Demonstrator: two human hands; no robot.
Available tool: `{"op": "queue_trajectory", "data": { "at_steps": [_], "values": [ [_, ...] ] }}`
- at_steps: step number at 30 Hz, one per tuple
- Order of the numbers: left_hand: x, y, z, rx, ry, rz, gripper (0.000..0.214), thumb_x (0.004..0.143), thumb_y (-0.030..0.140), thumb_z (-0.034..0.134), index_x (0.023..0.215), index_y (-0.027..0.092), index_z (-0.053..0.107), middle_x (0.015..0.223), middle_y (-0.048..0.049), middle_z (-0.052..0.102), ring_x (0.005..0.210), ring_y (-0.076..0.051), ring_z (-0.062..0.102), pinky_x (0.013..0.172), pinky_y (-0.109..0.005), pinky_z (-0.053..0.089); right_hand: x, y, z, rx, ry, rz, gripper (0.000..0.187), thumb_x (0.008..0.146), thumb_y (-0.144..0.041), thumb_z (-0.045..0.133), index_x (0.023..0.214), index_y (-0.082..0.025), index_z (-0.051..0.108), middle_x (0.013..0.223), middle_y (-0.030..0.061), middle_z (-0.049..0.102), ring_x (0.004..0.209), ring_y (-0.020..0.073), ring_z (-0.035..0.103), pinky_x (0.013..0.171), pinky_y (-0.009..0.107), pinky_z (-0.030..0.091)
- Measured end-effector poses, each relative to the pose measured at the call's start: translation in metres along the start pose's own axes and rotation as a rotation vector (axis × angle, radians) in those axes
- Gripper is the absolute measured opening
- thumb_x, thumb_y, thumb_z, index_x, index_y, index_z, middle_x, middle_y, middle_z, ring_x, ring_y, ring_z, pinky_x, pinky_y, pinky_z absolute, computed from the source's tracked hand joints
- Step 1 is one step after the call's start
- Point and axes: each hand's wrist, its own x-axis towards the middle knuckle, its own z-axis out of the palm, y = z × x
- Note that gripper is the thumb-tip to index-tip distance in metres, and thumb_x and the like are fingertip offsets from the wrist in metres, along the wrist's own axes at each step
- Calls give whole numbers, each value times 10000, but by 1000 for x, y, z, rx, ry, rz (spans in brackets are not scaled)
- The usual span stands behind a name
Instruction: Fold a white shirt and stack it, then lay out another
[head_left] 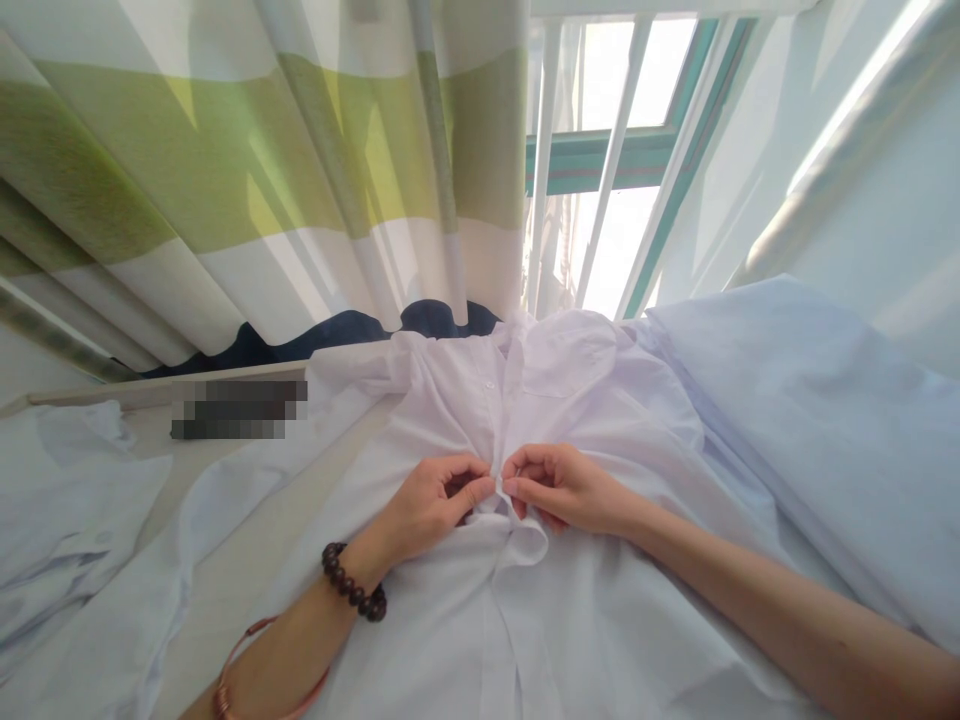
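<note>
A white long-sleeved shirt (450,600) lies spread out in front of me, its collar end toward the window. Along its front opening, my left hand (439,500) pinches the placket edge between thumb and forefinger. My right hand (559,485) is closed on the other side of the same spot, its fingertips almost meeting those of the left. A fold of the placket (529,542) curls up just below the fingers. Whether a button sits between the fingertips is hidden. Above the hands, the placket runs up to the collar, with a small button (490,385) showing.
Folded white cloth (817,420) lies to the right, and more white garments (67,510) lie at the left. A pixelated dark item (238,408) rests near the table's back edge. Behind hang green and white curtains (300,170), beside a barred window (600,150).
</note>
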Motion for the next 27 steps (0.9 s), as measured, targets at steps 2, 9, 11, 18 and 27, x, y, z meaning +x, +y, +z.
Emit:
{"op": "queue_trajectory", "data": {
  "at_steps": [2, 9, 11, 18, 27],
  "values": [
    [1, 0, 0, 51, 1, 16, 255, 861, 381, 560, 783, 149, 632, 567, 55, 455, 502, -79, 381, 479, -197, 318, 0, -1, 1, -20, 2, 10, 148, 867, -315, 573, 853, -169, 584, 669, -12, 661, 399, 44, 439, 397, 172, 332],
    [0, 0, 1, 278, 64, 140, 247, 876, 331, 538, 744, 155, 652, 658, 15, 563, 621, -111, 451, 578, -211, 358, -1, -4, 3, -150, 16, 50, 112, 878, -292, 531, 840, -189, 554, 684, -15, 676, 392, 51, 442, 409, 180, 354],
    [0, 0, 2, 278, 65, 144, 255, 888, 340, 526, 755, 160, 648, 645, 22, 550, 611, -110, 447, 574, -210, 362, -2, -4, 2, -162, 5, 27, 114, 885, -296, 521, 836, -195, 544, 691, -18, 678, 395, 55, 450, 417, 185, 364],
    [2, -5, 14, 127, 218, 150, 194, 907, 377, 525, 981, 198, 523, 736, 46, 568, 543, -81, 476, 508, -186, 396, -1, 0, 6, -97, 96, -80, 197, 907, -309, 488, 743, -200, 501, 576, -62, 540, 397, 57, 414, 388, 184, 310],
    [-1, -2, 19, 466, 445, 371, 65, 902, 226, 515, 924, 203, 572, 996, -42, 571, 740, -114, 580, 581, -193, 471, -1, 3, 11, -195, 223, -130, 164, 906, -274, 475, 756, -208, 485, 551, -62, 536, 423, 67, 432, 439, 192, 339]
  ]
}}
